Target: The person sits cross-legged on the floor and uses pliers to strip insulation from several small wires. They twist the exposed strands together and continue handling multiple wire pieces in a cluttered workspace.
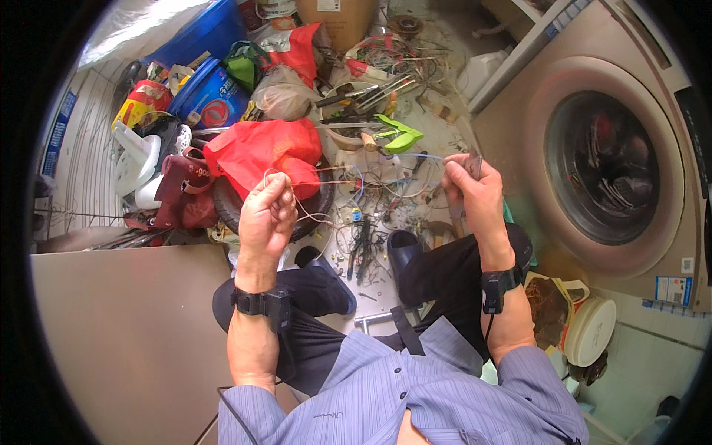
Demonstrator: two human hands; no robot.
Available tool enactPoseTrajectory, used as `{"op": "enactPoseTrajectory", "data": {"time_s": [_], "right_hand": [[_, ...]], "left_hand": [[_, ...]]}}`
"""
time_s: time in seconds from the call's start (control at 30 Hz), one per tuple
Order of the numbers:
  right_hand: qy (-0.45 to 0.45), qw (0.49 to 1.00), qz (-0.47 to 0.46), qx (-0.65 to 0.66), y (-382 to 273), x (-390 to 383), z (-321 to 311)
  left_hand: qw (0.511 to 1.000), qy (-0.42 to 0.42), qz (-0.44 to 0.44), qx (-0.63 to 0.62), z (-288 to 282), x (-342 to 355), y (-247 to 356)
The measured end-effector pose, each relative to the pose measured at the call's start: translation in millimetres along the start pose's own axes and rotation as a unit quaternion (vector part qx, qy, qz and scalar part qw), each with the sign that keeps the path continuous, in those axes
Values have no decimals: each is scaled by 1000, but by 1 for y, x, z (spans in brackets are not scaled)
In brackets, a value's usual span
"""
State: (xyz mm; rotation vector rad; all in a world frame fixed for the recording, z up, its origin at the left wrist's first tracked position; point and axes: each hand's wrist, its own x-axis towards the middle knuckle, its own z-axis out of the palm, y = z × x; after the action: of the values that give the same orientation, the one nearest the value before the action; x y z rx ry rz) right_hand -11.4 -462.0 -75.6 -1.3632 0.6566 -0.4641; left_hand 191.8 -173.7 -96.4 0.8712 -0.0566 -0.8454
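My left hand is raised in front of a red plastic bag, thumb and fingertips pinched on a thin pale wire. The wire loops away toward the middle. Across from it, my right hand is closed, with a small flat brownish piece showing at its fingertips, perhaps a blade. A thin blue wire runs up to those same fingers. Between the hands, several strands hang over a tangle of wires on the floor. Whether both hands hold one wire cannot be made out.
The red bag lies on a dark tyre-like ring. Behind are a blue bucket and a bright green clamp. A front-loading washing machine stands at right. Small scraps surround my slippers. A flat panel is at left.
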Motion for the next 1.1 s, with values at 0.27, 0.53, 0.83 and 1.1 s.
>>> {"op": "enactPoseTrajectory", "data": {"time_s": [0.27,0.53,0.83,1.1], "right_hand": [[27,998,21,55,7,6,-1],[27,998,50,42,10,9,-8],[-80,986,126,74,2,5,0],[-145,970,134,139,-2,1,19]], "left_hand": [[995,-57,7,-81,24,-5,-10],[993,-58,10,104,16,-3,-17],[917,118,180,334,26,1,-21],[978,46,33,202,46,-4,-6]]}}
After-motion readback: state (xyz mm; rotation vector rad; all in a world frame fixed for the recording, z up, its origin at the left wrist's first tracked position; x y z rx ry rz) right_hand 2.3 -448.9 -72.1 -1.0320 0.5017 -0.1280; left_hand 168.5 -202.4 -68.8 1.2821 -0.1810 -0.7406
